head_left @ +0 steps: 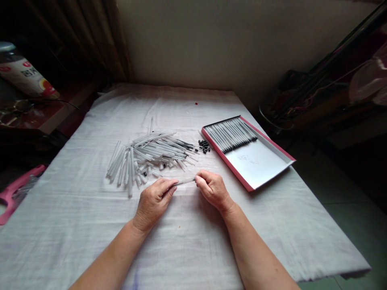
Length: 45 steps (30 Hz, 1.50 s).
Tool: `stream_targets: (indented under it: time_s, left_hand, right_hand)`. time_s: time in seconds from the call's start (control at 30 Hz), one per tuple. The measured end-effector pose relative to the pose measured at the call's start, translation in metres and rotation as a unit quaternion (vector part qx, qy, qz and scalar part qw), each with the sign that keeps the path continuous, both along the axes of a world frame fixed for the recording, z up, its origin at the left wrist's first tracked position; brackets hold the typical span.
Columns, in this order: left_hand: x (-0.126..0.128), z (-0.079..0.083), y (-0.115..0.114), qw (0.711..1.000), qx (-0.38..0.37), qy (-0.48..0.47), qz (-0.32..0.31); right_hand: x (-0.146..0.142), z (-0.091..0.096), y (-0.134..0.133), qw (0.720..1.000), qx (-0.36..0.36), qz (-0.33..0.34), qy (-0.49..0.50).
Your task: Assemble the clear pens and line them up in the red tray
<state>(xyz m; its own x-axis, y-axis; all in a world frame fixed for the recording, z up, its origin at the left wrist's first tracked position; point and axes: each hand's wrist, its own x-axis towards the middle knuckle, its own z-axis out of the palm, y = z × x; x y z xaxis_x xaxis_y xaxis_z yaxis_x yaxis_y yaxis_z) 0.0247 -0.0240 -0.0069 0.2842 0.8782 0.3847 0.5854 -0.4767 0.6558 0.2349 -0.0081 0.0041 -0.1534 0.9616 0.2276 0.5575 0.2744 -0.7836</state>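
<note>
Head view: Two bare hands work above a table draped in pale, wrinkled cloth (90,225), a slender translucent plastic tube (185,182) spanning the gap between them.
Left hand: This hand (153,202) pinches one end of the tube between thumb and fingers.
Right hand: Its partner (213,189) grips the other end in curled fingers, which hide whatever sits at that tip.
Red-walled tray: Inside a shallow, rectangular, white-floored tray (256,173), a neat row of clear pen-like sticks with black ends (231,136) fills the far part; the near part is bare.
Progress: Work looks partway along, judging by that ordered row and by the large supply lying loose.
Loose heap: Left of the tray, smooth, frosted, straight tubes (128,169) fan out in a tangle with thin, dark-filled rods (181,144).
Small parts: Stubby black cylinders (204,146) cluster by the tray wall; short translucent sleeves (139,179) litter the heap's near edge.
Far cloth: One tiny red piece (196,103) lies alone.
</note>
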Motion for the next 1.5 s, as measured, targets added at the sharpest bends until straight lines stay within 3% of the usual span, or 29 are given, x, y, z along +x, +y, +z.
stream_targets:
  time_s: [0.17,0.43,0.83,1.07,1.33,1.5]
  left_hand:
    - [0.000,-0.001,0.001,1.000,0.002,-0.006,-0.001]
    - [-0.001,0.001,0.002,1.000,-0.005,-0.019,0.005]
    - [0.002,-0.001,0.000,1.000,0.012,-0.011,0.017]
    - [0.002,0.005,0.003,0.996,0.017,0.084,0.027]
    - [0.012,0.006,0.009,0.998,-0.027,0.012,0.051]
    - [0.026,0.014,0.019,0.998,-0.051,0.036,0.028]
  right_hand:
    - [-0.001,-0.005,0.001,1.000,-0.022,-0.019,0.011]
    - [0.008,-0.003,-0.001,0.988,-0.070,0.033,0.130]
    - [-0.001,-0.004,0.001,0.997,-0.041,-0.018,0.057]
    - [0.010,-0.002,0.003,0.992,-0.016,-0.065,0.110]
    - [0.017,-0.005,0.007,0.989,-0.038,-0.081,0.122]
    - [0.019,-0.006,0.008,0.977,-0.086,-0.047,0.188]
